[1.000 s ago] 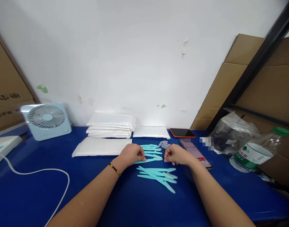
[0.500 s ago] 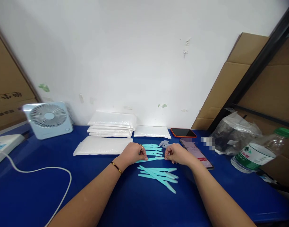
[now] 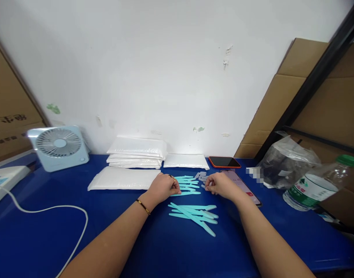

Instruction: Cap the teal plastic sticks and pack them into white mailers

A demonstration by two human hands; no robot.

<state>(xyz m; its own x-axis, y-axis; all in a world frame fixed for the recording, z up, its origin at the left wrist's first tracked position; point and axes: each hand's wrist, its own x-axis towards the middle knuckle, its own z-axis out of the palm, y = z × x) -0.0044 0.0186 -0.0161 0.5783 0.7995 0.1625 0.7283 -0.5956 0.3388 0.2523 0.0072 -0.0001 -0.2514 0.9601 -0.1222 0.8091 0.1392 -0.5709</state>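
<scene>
My left hand (image 3: 167, 186), with a ring and a bracelet, is closed at the handle end of a teal eyebrow razor (image 3: 191, 193), which lies flat with its blade end pointing right. Above it more teal razors (image 3: 190, 181) lie in a row, partly covered by that hand. My right hand (image 3: 219, 184) is pinched over a small clear blade cap (image 3: 203, 187), beside a little heap of clear caps (image 3: 200, 175). Nearer to me, several teal razors (image 3: 194, 214) lie crossed over one another, with whitish covers at their blade ends.
White padded packs (image 3: 136, 148) are stacked by the wall, with another pack (image 3: 123, 178) in front and one (image 3: 186, 161) beside. Two phones (image 3: 225, 162) lie to the right, near a plastic bag (image 3: 287, 162) and a bottle (image 3: 311, 189). A fan (image 3: 59, 146) and a white cable (image 3: 81, 210) are left.
My right hand has left the blade end of the razor and moved up and right toward the clear caps. The razor has shifted slightly up; my left hand stays about where it was.
</scene>
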